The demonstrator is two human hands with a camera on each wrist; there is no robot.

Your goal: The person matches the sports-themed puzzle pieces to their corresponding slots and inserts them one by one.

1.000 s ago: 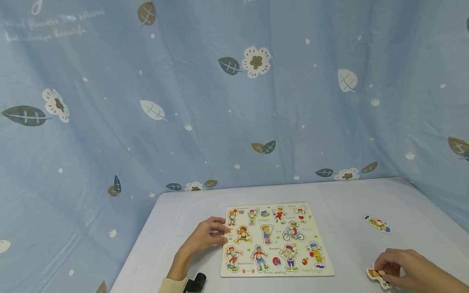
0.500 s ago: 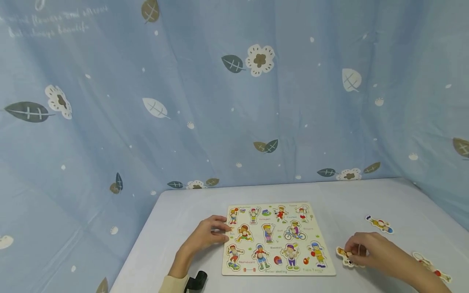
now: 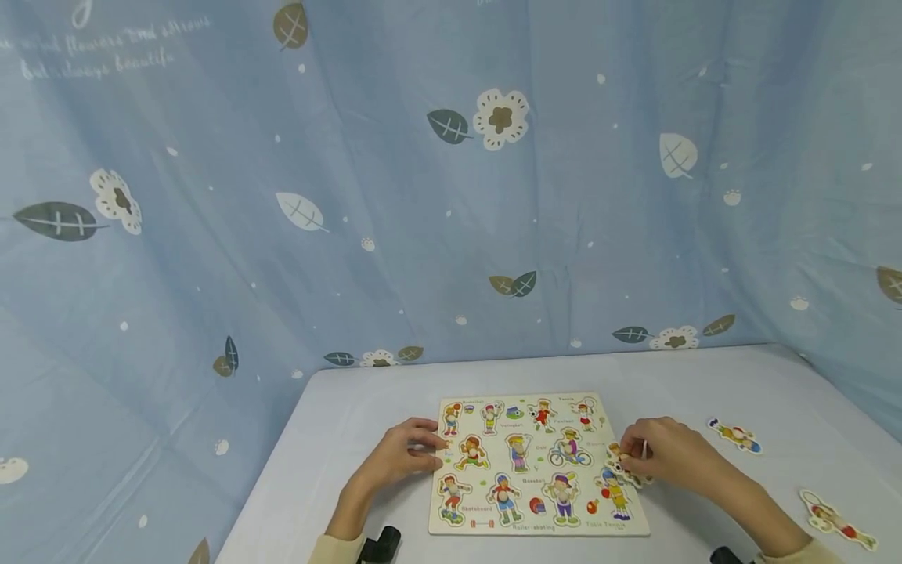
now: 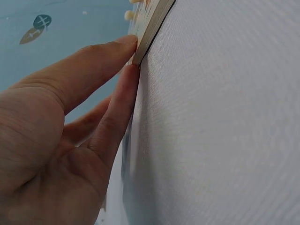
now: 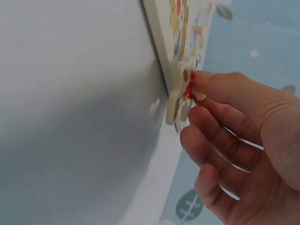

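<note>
My left hand (image 3: 405, 454) holds the left edge of a wooden puzzle board (image 3: 496, 462), printed with children playing sports. In the left wrist view the thumb and a finger (image 4: 124, 93) meet at the board's edge. My right hand (image 3: 665, 454) pinches a cut-out wooden puzzle piece (image 5: 176, 101) between thumb and forefinger. That piece is tilted at the board's right edge, overlapping the blue-capped figure (image 3: 615, 497) in the head view. Its other fingers are loosely curled, and part of the printed picture is hidden behind the hand.
Two loose figure pieces lie on the white table right of the board: one with a blue end (image 3: 736, 435) further back, one with a racket (image 3: 835, 521) nearer. A blue curtain (image 3: 395, 274) with leaves and flowers hangs behind. Black wrist gear (image 3: 380, 546) shows near the left sleeve.
My right hand has carried the puzzle piece leftward and away from me, from the right of the table to the board's edge. The racket piece has come into view. My left hand stays put.
</note>
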